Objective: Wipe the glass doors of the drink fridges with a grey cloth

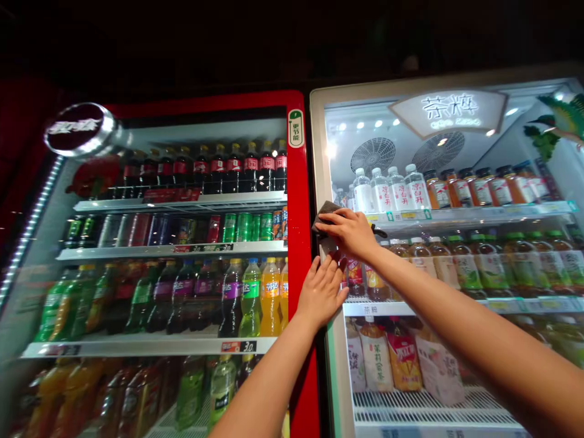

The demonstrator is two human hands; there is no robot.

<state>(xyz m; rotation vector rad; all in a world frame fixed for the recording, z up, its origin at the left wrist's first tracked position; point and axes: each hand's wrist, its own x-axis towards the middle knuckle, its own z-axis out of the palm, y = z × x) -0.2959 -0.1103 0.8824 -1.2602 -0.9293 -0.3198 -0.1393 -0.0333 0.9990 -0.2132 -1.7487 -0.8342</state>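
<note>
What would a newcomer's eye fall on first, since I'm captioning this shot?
Probably the bright drink coolers: the red-framed cooler on the image's left and the pale-framed cooler on its right, topped by a glowing fan-shaped sign. Near the middle, the right hand holds a gray cloth at the pale-framed cooler's left edge, the left hand just below.

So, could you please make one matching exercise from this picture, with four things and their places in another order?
1. right hand
2. left hand
3. round sign
4. red-labelled dark bottles

A. top shelf of the red-framed cooler
B. lower than the other hand
C. that cooler's upper left corner
D. on the grey cloth

Pairs: 1-D, 2-B, 3-C, 4-A
</note>
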